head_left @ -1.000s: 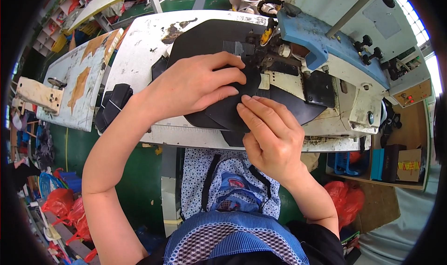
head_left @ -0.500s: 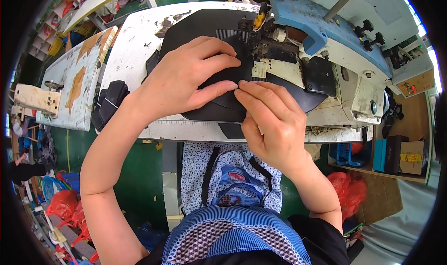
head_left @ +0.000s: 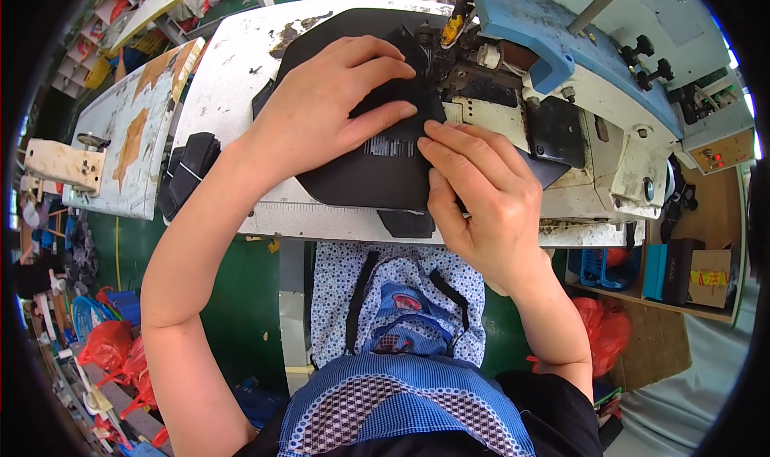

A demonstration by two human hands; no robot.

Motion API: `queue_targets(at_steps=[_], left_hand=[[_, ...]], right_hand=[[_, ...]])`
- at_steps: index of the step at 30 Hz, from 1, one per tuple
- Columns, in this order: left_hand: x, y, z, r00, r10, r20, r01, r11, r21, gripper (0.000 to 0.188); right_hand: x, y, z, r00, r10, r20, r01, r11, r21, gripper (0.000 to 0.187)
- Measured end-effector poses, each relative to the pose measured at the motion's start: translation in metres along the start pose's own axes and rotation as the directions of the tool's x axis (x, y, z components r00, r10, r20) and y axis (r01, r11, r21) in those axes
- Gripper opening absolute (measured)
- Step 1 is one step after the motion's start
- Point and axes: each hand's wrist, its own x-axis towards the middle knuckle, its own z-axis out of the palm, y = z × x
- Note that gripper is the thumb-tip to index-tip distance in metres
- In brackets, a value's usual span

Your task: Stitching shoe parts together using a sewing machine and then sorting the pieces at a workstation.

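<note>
A flat black panel (head_left: 361, 180), with a streaked grey patch (head_left: 389, 147) on it, lies on the white machine bed beside the needle area. My left hand (head_left: 325, 108) rests over its left part, the fingers curved and spread, the thumb held apart. My right hand (head_left: 488, 192) has its fingers pressed together at the panel's right edge, its thumb tucked close below them. The two hands do not touch. Just beyond them stands the blue and white sewing machine (head_left: 577, 64). Part of the panel is hidden beneath my left hand.
A tied bundle of black pieces (head_left: 190, 172) sits at the table's left end. A worn white side table (head_left: 120, 144) stands further left. Low at the right, a shelf (head_left: 642, 292) holds a blue basket (head_left: 601, 266) and boxes. Red bags (head_left: 603, 333) hang beneath it.
The streaked grey patch has gone from the panel's far side to its near side, so the panel has been turned. My right hand has shifted slightly right; my left hand has moved a little away from me.
</note>
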Motion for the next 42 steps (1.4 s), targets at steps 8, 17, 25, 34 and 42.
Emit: queue_targets(at_steps=[8,17,25,34,42], left_hand=[[0.011,-0.024,0.003,0.997,0.048,-0.063,-0.047,0.999,0.018,0.033],[0.001,-0.1,-0.012,0.976,-0.185,-0.117,0.166,0.974,-0.155,0.031],[-0.131,-0.122,0.049,0.936,-0.308,-0.169,0.35,0.846,0.403,0.032],[-0.152,0.042,0.107,0.98,0.199,0.021,-0.192,0.964,-0.185,0.037],[-0.14,0.059,0.121,1.0,-0.01,0.029,0.015,0.986,-0.164,0.046]], right_hand=[[0.007,0.002,0.002,0.999,-0.008,0.035,0.009,1.0,-0.021,0.032],[-0.013,-0.001,-0.01,0.983,-0.144,-0.11,0.159,0.978,0.138,0.034],[-0.107,0.002,0.05,0.962,0.056,0.267,-0.106,0.979,0.177,0.021],[-0.103,0.014,0.064,0.605,0.56,0.566,-0.795,0.46,0.395,0.012],[-0.031,-0.061,-0.051,0.99,-0.071,0.12,0.035,0.96,0.277,0.019]])
